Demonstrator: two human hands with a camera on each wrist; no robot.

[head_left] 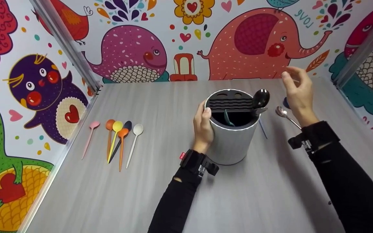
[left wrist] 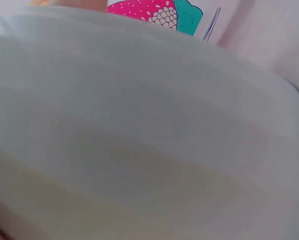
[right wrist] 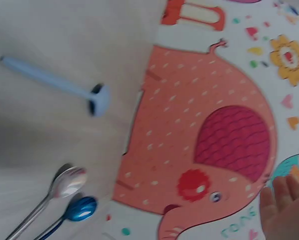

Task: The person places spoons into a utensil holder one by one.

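A light grey cylindrical utensil holder (head_left: pixel 230 145) with a black slotted top stands on the table, and it fills most of the left wrist view. My left hand (head_left: pixel 202 127) grips its left side near the rim. A black spoon (head_left: pixel 261 98) sticks up at the holder's right rim, beside a dark grey utensil end (head_left: pixel 260 110). Something teal (head_left: pixel 228 118) shows inside the opening. Raised to the right of the holder, my right hand (head_left: pixel 299 92) holds nothing, its fingers loosely bent. Beneath it lie a silver spoon (right wrist: pixel 69 181) and a metallic blue spoon (right wrist: pixel 81 208).
A light blue spoon (right wrist: pixel 49 80) lies behind the holder, mostly hidden in the head view. On the left lie a pink spoon (head_left: pixel 91 139), a yellow spoon (head_left: pixel 117 126), a white spoon (head_left: pixel 138 129), and orange and dark ones. Cartoon-printed panels (head_left: pixel 134 51) wall the table.
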